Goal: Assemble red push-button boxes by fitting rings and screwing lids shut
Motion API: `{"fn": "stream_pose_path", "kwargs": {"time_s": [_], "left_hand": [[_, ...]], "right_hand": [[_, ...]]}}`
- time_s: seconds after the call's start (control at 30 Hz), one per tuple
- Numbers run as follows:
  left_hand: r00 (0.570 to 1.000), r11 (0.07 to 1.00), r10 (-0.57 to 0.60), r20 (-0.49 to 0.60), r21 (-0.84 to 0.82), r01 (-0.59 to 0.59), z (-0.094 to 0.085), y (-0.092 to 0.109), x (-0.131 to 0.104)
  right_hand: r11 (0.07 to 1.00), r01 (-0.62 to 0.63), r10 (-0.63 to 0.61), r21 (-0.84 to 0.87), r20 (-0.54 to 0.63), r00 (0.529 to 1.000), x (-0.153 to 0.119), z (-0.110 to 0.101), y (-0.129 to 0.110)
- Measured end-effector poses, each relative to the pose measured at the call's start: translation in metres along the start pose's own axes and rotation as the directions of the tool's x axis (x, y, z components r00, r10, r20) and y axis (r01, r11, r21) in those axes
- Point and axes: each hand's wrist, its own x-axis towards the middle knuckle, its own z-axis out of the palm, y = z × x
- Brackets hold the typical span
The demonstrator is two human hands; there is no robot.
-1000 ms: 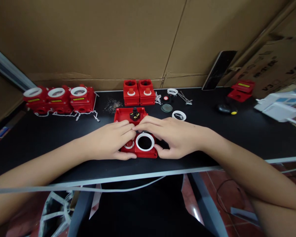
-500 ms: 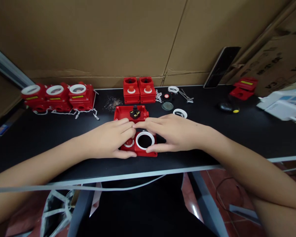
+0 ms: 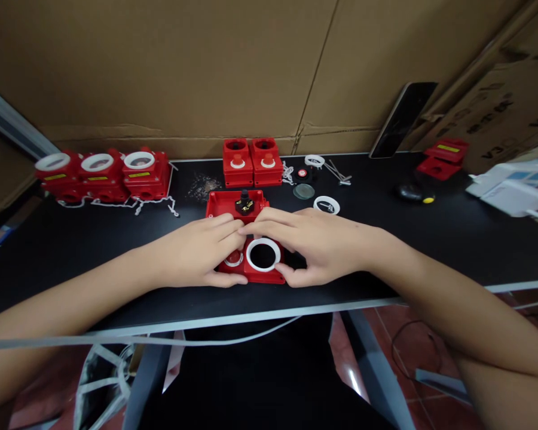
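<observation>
A red housing cover (image 3: 269, 278) lies near the table's front edge, with a white ring (image 3: 250, 263) around its round black opening and a red button (image 3: 234, 258) left of it. Closed over the cover's left side is my left hand (image 3: 206, 251), thumb along the front edge and fingers bent behind. My right hand (image 3: 318, 248) curls around the white ring, its thumb pressed on the ring's right rim. Its fingers reach across the back to touch my left fingers; their tips are partly hidden. Behind both hands sits an open red box base (image 3: 219, 204) with a black part (image 3: 244, 204) inside.
Several red boxes with white rings (image 3: 138, 160) and cords stand at left. Two red boxes (image 3: 267, 170) are at the back. Loose white rings (image 3: 327, 205), a glass disc (image 3: 303, 191) and metal rods (image 3: 339, 173) lie right of centre. A black device (image 3: 409, 192) lies farther right.
My right thumb has moved from the cover's front edge up and right onto the ring's lower right rim. The left hand keeps its hold.
</observation>
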Motion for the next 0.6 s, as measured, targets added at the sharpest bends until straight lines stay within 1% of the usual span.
{"fn": "stream_pose_path", "kwargs": {"time_s": [0.17, 0.33, 0.4, 0.5, 0.6], "left_hand": [[1.0, 1.0, -0.008, 0.0, -0.01, 0.008, -0.0008, 0.0, 0.0006], [1.0, 0.999, -0.014, 0.005, -0.049, 0.014, -0.0015, -0.001, 0.0006], [1.0, 0.999, -0.018, 0.007, -0.042, 0.018, -0.0015, -0.0009, 0.0002], [1.0, 0.999, -0.016, 0.007, -0.03, 0.016, -0.0013, -0.0008, -0.0003], [1.0, 0.999, -0.012, 0.01, -0.043, 0.012, -0.0013, -0.0009, -0.0003]], "right_hand": [[0.995, -0.027, 0.026, -0.098, -0.016, 1.0, 0.0022, 0.0038, 0.0008], [0.982, -0.015, 0.009, -0.19, -0.035, 0.999, 0.0034, 0.0062, 0.0013], [0.984, 0.006, -0.014, -0.176, -0.046, 0.999, 0.0025, 0.0051, 0.0008], [0.996, 0.037, -0.041, -0.086, -0.046, 0.998, 0.0007, 0.002, -0.0003], [0.999, 0.035, -0.036, -0.032, -0.025, 0.999, -0.0005, -0.0004, -0.0013]]}}
